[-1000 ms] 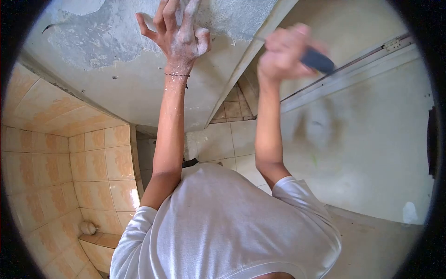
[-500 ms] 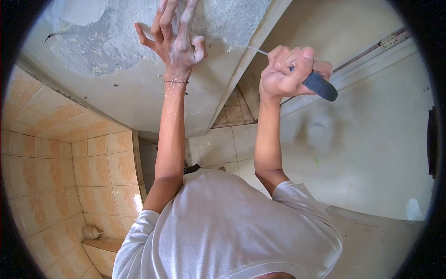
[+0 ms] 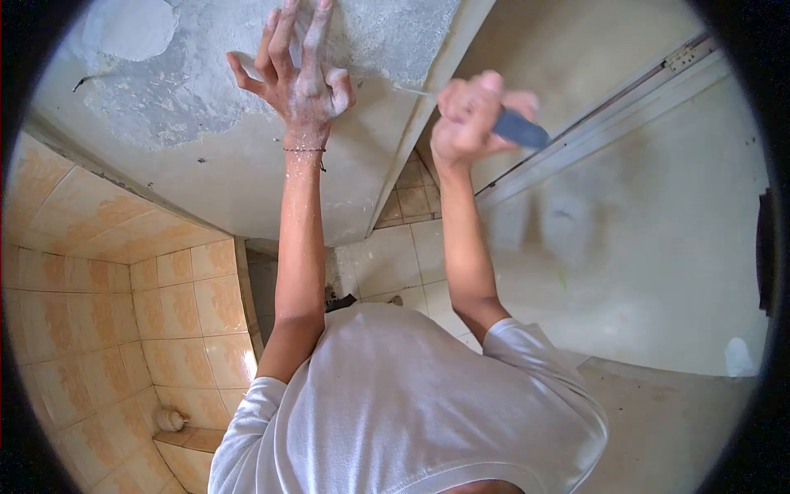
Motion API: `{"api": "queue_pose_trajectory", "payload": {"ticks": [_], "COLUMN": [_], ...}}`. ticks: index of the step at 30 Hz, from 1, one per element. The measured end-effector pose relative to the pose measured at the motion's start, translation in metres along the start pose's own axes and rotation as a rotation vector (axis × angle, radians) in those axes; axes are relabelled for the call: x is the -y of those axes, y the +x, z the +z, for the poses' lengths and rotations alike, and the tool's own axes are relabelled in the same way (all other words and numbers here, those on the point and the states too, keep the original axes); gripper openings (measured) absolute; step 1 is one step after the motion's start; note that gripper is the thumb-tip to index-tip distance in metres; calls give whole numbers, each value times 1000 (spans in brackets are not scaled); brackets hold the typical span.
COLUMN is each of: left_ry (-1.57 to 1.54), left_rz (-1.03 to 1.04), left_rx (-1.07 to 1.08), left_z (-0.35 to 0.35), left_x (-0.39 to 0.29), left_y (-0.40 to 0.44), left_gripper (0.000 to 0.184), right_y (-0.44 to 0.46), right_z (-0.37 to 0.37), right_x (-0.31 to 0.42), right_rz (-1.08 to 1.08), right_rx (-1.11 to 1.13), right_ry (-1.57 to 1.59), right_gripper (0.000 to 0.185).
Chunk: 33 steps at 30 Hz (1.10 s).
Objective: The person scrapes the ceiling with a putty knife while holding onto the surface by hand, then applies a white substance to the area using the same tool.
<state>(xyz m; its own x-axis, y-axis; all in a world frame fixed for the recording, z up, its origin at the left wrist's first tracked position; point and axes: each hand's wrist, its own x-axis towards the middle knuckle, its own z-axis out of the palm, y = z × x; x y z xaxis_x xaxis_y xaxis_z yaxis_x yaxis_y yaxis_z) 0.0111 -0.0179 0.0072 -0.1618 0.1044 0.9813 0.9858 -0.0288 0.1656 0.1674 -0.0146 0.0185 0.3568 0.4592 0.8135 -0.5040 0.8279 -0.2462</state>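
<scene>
My left hand (image 3: 303,86) rests on the wall (image 3: 247,177) with its fingers spread, dusted white, over a rough grey patch (image 3: 177,95) where paint is gone. White flecks dot the wrist around a thin dark bracelet (image 3: 304,150). To the right, my right hand (image 3: 471,119) is closed round the dark grey handle (image 3: 520,129) of a scraper, slightly blurred. Its thin blade (image 3: 414,90) points left and reaches the wall near the patch's lower right edge. The blade shows nearly edge-on, so its width is hidden.
The wall ends at a corner edge (image 3: 420,111) beside the right hand. A pale door-like panel (image 3: 658,247) with a hinge (image 3: 681,58) stands at right. Orange-patterned tiles (image 3: 193,288) and a ledge (image 3: 193,438) are at left. Floor tiles (image 3: 383,259) lie below.
My right hand has moved left and slightly up with the scraper, bringing the blade from beyond the wall's corner edge onto the wall. My left hand stays spread in about the same place.
</scene>
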Motion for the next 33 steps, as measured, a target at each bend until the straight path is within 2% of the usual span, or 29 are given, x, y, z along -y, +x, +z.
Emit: {"api": "queue_pose_trajectory", "payload": {"ticks": [2,4,5,6,9,12,13,14,16,18,20,22,24,26,28,30,32,33], "left_ry": [12,5,-16,-32,-9,29,21,-7,-28,-83,-34,3,-8,-65,-128,-148,-134,-109], "left_rz": [1,9,3,-3,-9,13,18,1,-11,50,30,18,2,-9,-14,-87,-123,-96], "left_rx": [-3,16,11,-3,14,19,29,32,19,-108,-44,30,40,-35,-115,-217,-165,-121], "left_z": [1,0,0,0,0,0,-1,-2,2,8,4,0,-1,1,1,-6,-9,-9], "left_x": [2,0,-1,-1,0,0,-1,-2,-2,-3,2,2,2,7,13,18,27,32], "left_y": [0,-3,-2,0,-1,-1,-1,-1,0,-4,-4,-3,-3,-12,-25,-42,-66,-76], "left_gripper": [71,71,71,71,70,70,70,70,71,60,66,71,72,70,67,62,69,70], "right_y": [0,-9,-10,-10,-7,-2,-8,-16,-24,-32,-38,-38,-31,-22,-9,-1,6,9], "right_z": [3,-7,-5,-5,3,6,-3,-12,-21,-22,-25,-38,-42,-38,-38,-49,-45,-37], "right_x": [-3,-32,-32,-27,1,-8,-20,-20,-27,-12,-2,-2,-1,7,18,15,18,17], "right_rz": [27,-49,140,139,-6,-55,84,83,281,300,347,383,219,244,418,422,496,390], "right_rx": [-58,-29,-21,-25,-66,-108,-90,-99,-73,-69,-56,-25,234,235,283,312,184,135], "right_ry": [128,-264,-216,-217,-35,-140,-189,-198,-129,-54,-130,-105,-376,-309,-153,-200,-83,-221], "right_gripper": [29,27,28,28,27,27,26,26,24,23,23,20,17,15,15,18,29,39]}}
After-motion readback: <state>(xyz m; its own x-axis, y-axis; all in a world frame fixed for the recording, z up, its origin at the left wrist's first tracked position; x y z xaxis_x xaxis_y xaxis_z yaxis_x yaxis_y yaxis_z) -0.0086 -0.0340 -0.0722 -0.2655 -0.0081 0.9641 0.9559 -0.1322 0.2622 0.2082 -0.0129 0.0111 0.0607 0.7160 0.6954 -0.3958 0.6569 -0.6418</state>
